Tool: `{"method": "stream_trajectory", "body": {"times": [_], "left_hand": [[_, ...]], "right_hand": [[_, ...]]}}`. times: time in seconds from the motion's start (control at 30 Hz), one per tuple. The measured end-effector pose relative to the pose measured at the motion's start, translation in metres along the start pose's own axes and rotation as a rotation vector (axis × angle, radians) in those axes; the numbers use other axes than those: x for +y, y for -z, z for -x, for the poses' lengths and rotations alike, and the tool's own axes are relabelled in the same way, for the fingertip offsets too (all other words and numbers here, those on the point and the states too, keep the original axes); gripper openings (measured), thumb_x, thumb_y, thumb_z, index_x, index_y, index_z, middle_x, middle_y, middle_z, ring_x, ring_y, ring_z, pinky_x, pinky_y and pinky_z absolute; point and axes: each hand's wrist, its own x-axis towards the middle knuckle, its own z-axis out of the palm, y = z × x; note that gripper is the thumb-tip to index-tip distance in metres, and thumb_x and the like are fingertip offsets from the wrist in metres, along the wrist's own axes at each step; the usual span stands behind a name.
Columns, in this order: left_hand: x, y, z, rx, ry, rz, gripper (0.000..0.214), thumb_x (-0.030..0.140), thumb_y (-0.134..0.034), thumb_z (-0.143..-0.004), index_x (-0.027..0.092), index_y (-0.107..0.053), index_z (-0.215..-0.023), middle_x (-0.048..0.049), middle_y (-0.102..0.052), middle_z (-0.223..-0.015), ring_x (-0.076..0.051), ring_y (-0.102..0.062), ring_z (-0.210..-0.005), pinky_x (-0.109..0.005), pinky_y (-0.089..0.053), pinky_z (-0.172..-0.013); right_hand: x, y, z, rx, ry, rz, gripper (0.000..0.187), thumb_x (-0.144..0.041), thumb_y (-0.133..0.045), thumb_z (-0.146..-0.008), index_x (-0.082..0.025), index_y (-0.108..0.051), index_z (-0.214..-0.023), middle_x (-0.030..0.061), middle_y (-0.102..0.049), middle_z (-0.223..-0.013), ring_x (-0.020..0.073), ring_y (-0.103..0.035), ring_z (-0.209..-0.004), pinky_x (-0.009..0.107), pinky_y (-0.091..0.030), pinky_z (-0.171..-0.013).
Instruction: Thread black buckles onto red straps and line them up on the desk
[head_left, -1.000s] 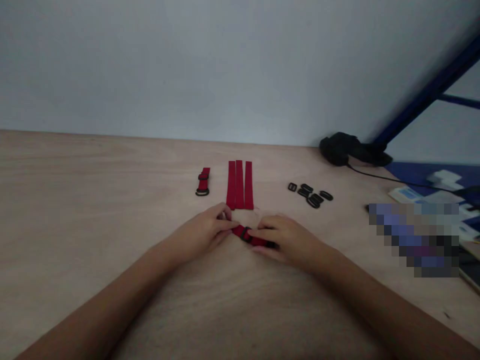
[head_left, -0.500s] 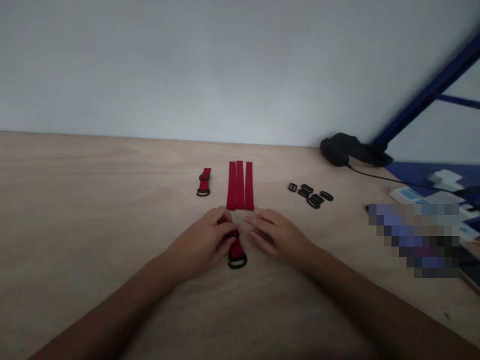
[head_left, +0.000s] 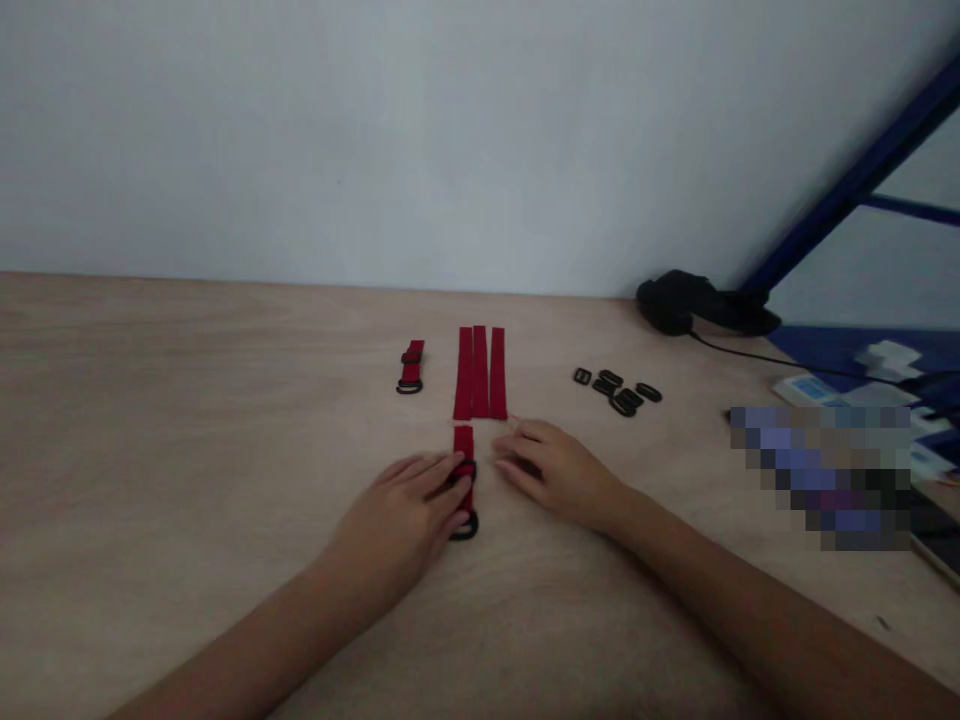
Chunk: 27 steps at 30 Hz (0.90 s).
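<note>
A short red strap with black buckles [head_left: 464,470] lies flat on the wooden table, pointing away from me. My left hand [head_left: 409,505] rests on it with fingers stretched out flat, fingertips on the strap's black slider. My right hand [head_left: 551,470] lies just right of the strap, fingers loosely extended on the table and holding nothing. Three longer red straps [head_left: 480,372] lie side by side right behind. A finished short red strap with buckle [head_left: 411,367] lies further left.
A small pile of black plastic buckles [head_left: 619,390] sits to the right. A black device with a cable [head_left: 686,298] stands at the back right by a blue frame [head_left: 847,190]. Papers and boxes [head_left: 885,375] lie at the far right.
The strap was held crosswise between both hands, then turned lengthwise and laid flat. My right hand let go; my left hand now presses on it.
</note>
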Motion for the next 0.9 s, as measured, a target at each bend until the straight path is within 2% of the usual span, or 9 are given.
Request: {"method": "stream_trajectory", "body": {"times": [0.13, 0.23, 0.4, 0.5, 0.63, 0.77, 0.8, 0.9], "left_hand": [[0.006, -0.003, 0.010, -0.019, -0.006, -0.070, 0.033, 0.015, -0.050, -0.091, 0.018, -0.065, -0.120, -0.0145, -0.054, -0.138, -0.030, -0.053, -0.125, -0.049, -0.048, -0.101], [0.007, -0.001, 0.014, -0.022, 0.014, -0.048, 0.036, 0.018, -0.050, -0.090, 0.015, -0.063, -0.123, -0.0157, -0.051, -0.140, -0.030, -0.051, -0.127, -0.049, -0.046, -0.103], [0.001, -0.001, 0.023, 0.050, 0.126, 0.034, 0.031, 0.023, -0.046, -0.092, 0.019, -0.071, -0.111, -0.0113, -0.058, -0.134, -0.029, -0.056, -0.123, -0.048, -0.049, -0.102], [-0.010, 0.000, 0.030, 0.053, 0.220, 0.003, 0.032, 0.023, -0.047, -0.091, 0.018, -0.073, -0.107, -0.0125, -0.058, -0.133, -0.032, -0.055, -0.123, -0.051, -0.047, -0.103], [-0.037, 0.007, 0.038, 0.006, 0.330, -0.093, 0.037, 0.022, -0.043, -0.089, 0.012, -0.071, -0.111, -0.0156, -0.055, -0.136, -0.033, -0.054, -0.124, -0.050, -0.046, -0.105], [-0.080, 0.014, 0.038, -0.075, 0.456, -0.197, 0.043, 0.022, -0.036, -0.089, 0.010, -0.068, -0.116, -0.0169, -0.052, -0.138, -0.035, -0.051, -0.126, -0.052, -0.042, -0.107], [-0.093, 0.015, 0.036, -0.101, 0.483, -0.222, 0.045, 0.020, -0.036, -0.087, 0.008, -0.065, -0.120, -0.0170, -0.049, -0.141, -0.034, -0.049, -0.128, -0.051, -0.040, -0.109], [-0.126, 0.016, 0.022, -0.215, 0.433, -0.178, 0.057, 0.019, -0.037, -0.083, 0.002, -0.048, -0.136, -0.0164, -0.034, -0.151, -0.029, -0.031, -0.141, -0.042, -0.028, -0.117]], "right_hand": [[0.001, 0.000, 0.000, 0.010, 0.001, 0.000, 0.023, -0.026, -0.052, -0.093, -0.015, -0.068, -0.106, 0.0122, -0.065, -0.097, 0.0233, -0.059, -0.097, 0.038, -0.049, -0.089], [0.001, 0.000, 0.000, 0.005, 0.002, -0.003, 0.024, -0.028, -0.051, -0.094, -0.015, -0.068, -0.105, 0.0123, -0.065, -0.097, 0.0234, -0.059, -0.098, 0.038, -0.049, -0.089], [0.001, 0.000, 0.001, -0.007, -0.004, -0.005, 0.027, -0.031, -0.051, -0.094, -0.014, -0.069, -0.105, 0.0129, -0.065, -0.098, 0.0237, -0.059, -0.097, 0.038, -0.049, -0.088], [0.001, 0.001, 0.001, -0.005, -0.011, -0.011, 0.026, -0.031, -0.052, -0.094, -0.015, -0.068, -0.106, 0.0121, -0.065, -0.098, 0.0231, -0.060, -0.096, 0.038, -0.049, -0.087], [0.000, 0.003, 0.001, -0.019, -0.013, -0.015, 0.026, -0.029, -0.051, -0.094, -0.014, -0.069, -0.105, 0.0123, -0.066, -0.098, 0.0233, -0.060, -0.099, 0.037, -0.048, -0.090], [0.000, 0.003, 0.001, -0.026, -0.017, -0.017, 0.027, -0.029, -0.051, -0.094, -0.014, -0.068, -0.108, 0.0123, -0.066, -0.100, 0.0237, -0.060, -0.100, 0.038, -0.049, -0.090], [0.000, 0.003, 0.001, -0.026, -0.018, -0.017, 0.027, -0.029, -0.051, -0.094, -0.014, -0.068, -0.108, 0.0124, -0.066, -0.100, 0.0238, -0.060, -0.100, 0.038, -0.049, -0.091], [0.000, 0.002, 0.001, -0.020, -0.018, -0.018, 0.027, -0.029, -0.052, -0.093, -0.014, -0.069, -0.108, 0.0129, -0.067, -0.101, 0.0239, -0.060, -0.100, 0.038, -0.049, -0.091]]}}
